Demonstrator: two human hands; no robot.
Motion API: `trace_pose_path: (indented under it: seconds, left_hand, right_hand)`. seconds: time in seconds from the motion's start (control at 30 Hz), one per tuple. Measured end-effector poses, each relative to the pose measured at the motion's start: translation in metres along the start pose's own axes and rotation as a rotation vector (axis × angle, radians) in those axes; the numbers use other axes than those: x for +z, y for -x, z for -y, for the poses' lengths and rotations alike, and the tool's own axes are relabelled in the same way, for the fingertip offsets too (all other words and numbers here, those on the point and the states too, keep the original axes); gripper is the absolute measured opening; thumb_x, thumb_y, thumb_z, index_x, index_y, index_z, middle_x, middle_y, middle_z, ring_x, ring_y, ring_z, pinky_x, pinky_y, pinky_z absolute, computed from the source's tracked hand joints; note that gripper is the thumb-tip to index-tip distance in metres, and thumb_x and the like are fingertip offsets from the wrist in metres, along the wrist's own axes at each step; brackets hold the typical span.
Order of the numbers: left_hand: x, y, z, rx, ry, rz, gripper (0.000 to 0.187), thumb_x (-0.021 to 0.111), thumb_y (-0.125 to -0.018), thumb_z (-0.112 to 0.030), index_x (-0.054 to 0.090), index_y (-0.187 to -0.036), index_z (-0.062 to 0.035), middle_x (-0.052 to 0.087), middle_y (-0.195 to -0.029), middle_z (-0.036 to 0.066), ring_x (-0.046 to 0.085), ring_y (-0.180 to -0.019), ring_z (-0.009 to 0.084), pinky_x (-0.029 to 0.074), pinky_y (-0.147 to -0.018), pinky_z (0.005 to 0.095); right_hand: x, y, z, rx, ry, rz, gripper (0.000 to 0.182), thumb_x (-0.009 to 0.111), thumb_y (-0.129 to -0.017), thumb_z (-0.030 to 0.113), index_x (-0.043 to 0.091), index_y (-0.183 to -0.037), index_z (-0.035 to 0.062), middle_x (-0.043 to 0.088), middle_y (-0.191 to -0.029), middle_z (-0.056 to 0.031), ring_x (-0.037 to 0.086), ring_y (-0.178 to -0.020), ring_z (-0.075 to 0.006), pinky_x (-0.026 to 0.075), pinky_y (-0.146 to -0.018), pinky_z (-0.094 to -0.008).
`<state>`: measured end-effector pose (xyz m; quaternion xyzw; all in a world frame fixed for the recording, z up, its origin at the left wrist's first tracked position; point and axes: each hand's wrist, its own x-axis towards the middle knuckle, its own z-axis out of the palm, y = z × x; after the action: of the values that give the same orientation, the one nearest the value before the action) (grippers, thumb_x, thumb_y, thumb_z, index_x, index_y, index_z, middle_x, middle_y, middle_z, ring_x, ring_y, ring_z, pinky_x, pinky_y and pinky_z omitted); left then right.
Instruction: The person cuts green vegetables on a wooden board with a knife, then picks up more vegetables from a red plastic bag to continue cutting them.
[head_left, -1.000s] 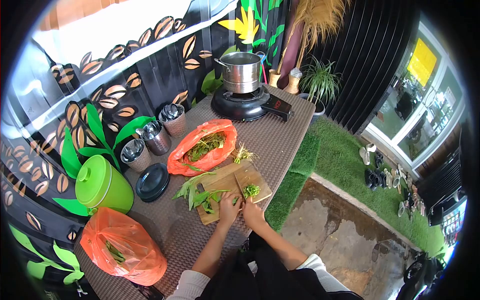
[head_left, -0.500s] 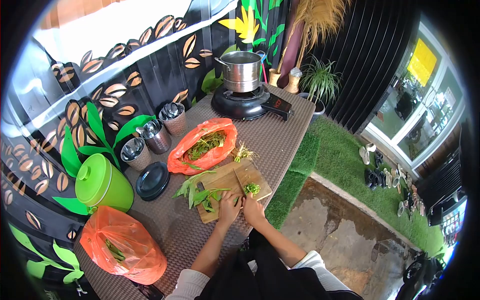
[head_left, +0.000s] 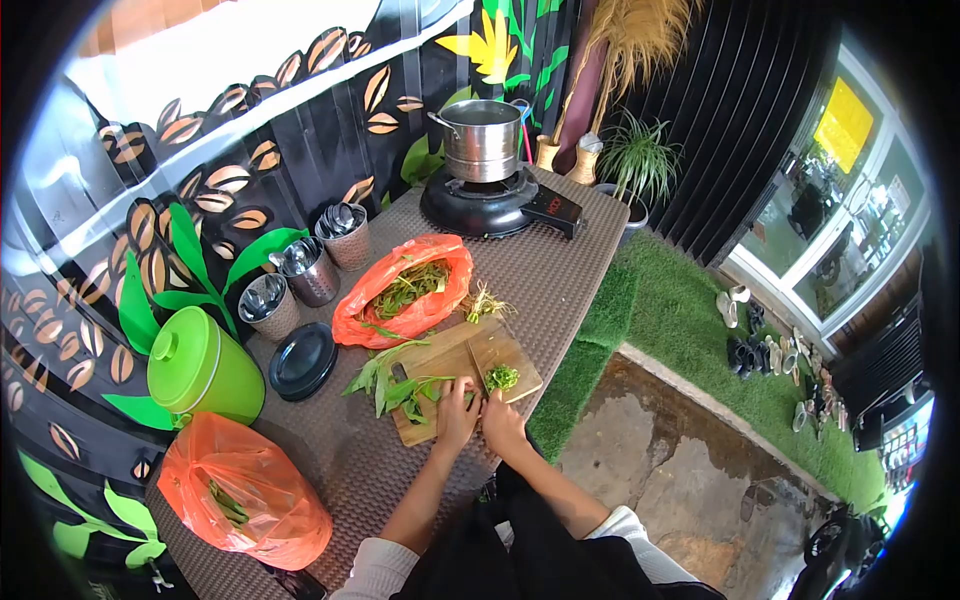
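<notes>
A wooden cutting board (head_left: 422, 357) lies near the table's front edge. My left hand (head_left: 457, 410) is closed on leafy greens (head_left: 375, 384), whose leaves spread leftward over the board's edge. Close beside it, my right hand (head_left: 502, 420) is wrapped round the handle of a knife (head_left: 475, 362), its blade pointing away across the board. Chopped greens (head_left: 502, 377) form a small pile right of the blade. Just beyond the board are trimmed roots (head_left: 486, 303) and an open orange bag (head_left: 348, 322) with more greens inside.
A metal pot (head_left: 482, 143) sits on a black stove (head_left: 455, 210) at the far end. Along the wall are utensil cups (head_left: 309, 272), black plates (head_left: 304, 361) and a green lidded bucket (head_left: 200, 370). A second orange bag (head_left: 265, 480) stands at the near left of the table (head_left: 545, 285).
My right hand has shifted very slightly left with the knife. The rest of the scene looks nearly the same.
</notes>
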<state>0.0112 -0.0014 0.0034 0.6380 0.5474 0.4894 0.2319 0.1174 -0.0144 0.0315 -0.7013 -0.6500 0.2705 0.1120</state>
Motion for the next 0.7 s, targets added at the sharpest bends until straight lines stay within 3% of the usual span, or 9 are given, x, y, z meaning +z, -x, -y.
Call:
trace_pose_path:
  seconds: [0.17,0.33,0.4,0.57,0.63,0.7]
  left_hand:
    - [-0.001,0.004,-0.002,0.066,-0.136,0.005,0.024,0.062,-0.079,-0.006,0.05,-0.099,-0.005,0.055,-0.087,0.015,0.055,-0.085,0.0329,0.044,-0.074,0.0402]
    - [-0.005,0.004,-0.008,0.128,-0.123,-0.011,0.021,0.062,-0.078,-0.007,0.052,-0.097,-0.005,0.059,-0.084,0.013,0.055,-0.085,0.0317,0.044,-0.074,0.0408]
    - [-0.002,0.004,-0.004,0.012,-0.001,-0.046,0.018,0.064,-0.077,-0.008,0.055,-0.092,-0.0033,0.061,-0.083,0.011,0.056,-0.087,0.0298,0.044,-0.075,0.0399]
    - [-0.005,0.001,-0.007,-0.07,0.061,-0.08,0.015,0.066,-0.074,-0.007,0.06,-0.086,-0.0014,0.061,-0.083,0.012,0.055,-0.088,0.0295,0.044,-0.077,0.0391]
    - [-0.005,-0.001,-0.007,-0.082,0.07,-0.116,0.013,0.067,-0.073,-0.007,0.061,-0.084,-0.001,0.061,-0.082,0.012,0.054,-0.088,0.0299,0.043,-0.077,0.039]
    - [-0.004,-0.001,0.001,0.029,-0.062,-0.068,0.011,0.067,-0.072,-0.007,0.064,-0.081,-0.0007,0.06,-0.082,0.012,0.053,-0.087,0.0307,0.042,-0.078,0.0392]
  right_hand:
    - [-0.005,-0.01,-0.011,-0.121,-0.011,-0.025,0.03,0.039,-0.095,0.029,0.04,-0.102,-0.0009,0.062,-0.081,-0.028,0.062,-0.08,-0.0436,0.05,-0.07,-0.0524]
    - [0.001,0.004,0.001,0.02,-0.005,0.004,0.032,0.04,-0.094,0.029,0.041,-0.103,-0.0019,0.061,-0.082,-0.0293,0.061,-0.081,-0.0451,0.049,-0.07,-0.0535]
    - [0.001,-0.006,-0.002,-0.029,-0.011,-0.002,0.032,0.041,-0.094,0.029,0.041,-0.103,-0.0018,0.061,-0.082,-0.0295,0.061,-0.081,-0.0452,0.049,-0.07,-0.0536]
    - [-0.004,-0.012,-0.011,-0.152,0.013,0.022,0.034,0.041,-0.094,0.029,0.039,-0.106,-0.002,0.062,-0.082,-0.028,0.063,-0.081,-0.0428,0.051,-0.07,-0.0507]
    - [-0.007,0.007,-0.001,-0.039,0.0,-0.004,0.031,0.041,-0.094,0.029,0.041,-0.1,-0.0018,0.061,-0.081,-0.0292,0.061,-0.081,-0.0449,0.049,-0.071,-0.0522]
    - [0.001,0.007,0.0,-0.03,0.012,-0.031,0.032,0.041,-0.094,0.029,0.042,-0.1,-0.0019,0.061,-0.082,-0.0289,0.061,-0.08,-0.0448,0.049,-0.07,-0.0517]
